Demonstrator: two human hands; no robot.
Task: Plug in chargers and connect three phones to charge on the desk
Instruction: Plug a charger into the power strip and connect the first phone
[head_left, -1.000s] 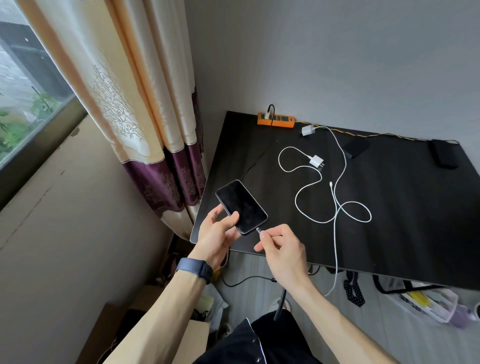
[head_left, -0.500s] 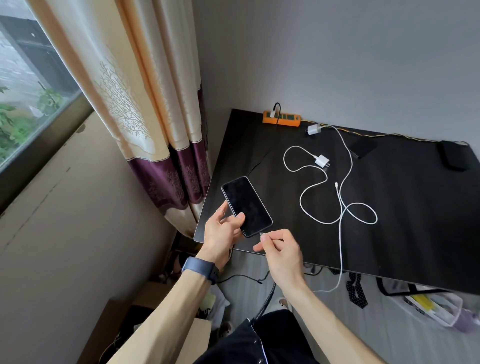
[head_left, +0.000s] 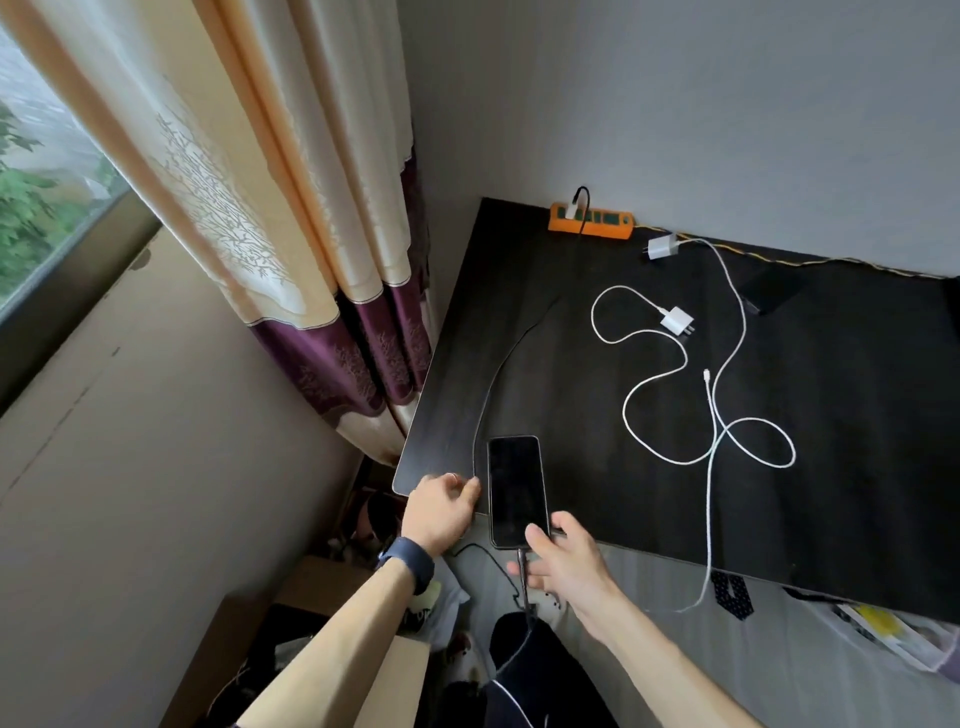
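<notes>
Glass-fronted and dark, the black phone (head_left: 517, 491) lies flat at the near left edge of the table (head_left: 831, 493), a matte black slab with a faint wood grain, its lower end just overhanging the edge. We see a thin black cable (head_left: 523, 571) plugged into its bottom end, and another stretch of it curving up the table to a charger seated in the orange power strip (head_left: 591, 222) by the wall. Our left hand (head_left: 439, 512) rests on the table corner just beside the phone, fingers (head_left: 467, 488) curled loosely together and gripping nothing. Our right hand (head_left: 563, 564) hovers at the phone's lower right corner, fingers spread apart, the thumb touching the phone's edge. Farther back lie two small white cube chargers (head_left: 677, 321), unplugged, and their smooth white cables (head_left: 711, 431) loop and cross over the dark surface, one trailing off the front edge. A rectangular black phone (head_left: 769, 293) lies near the wall. Cream curtain (head_left: 291, 208) with a plum hem hangs at left.
</notes>
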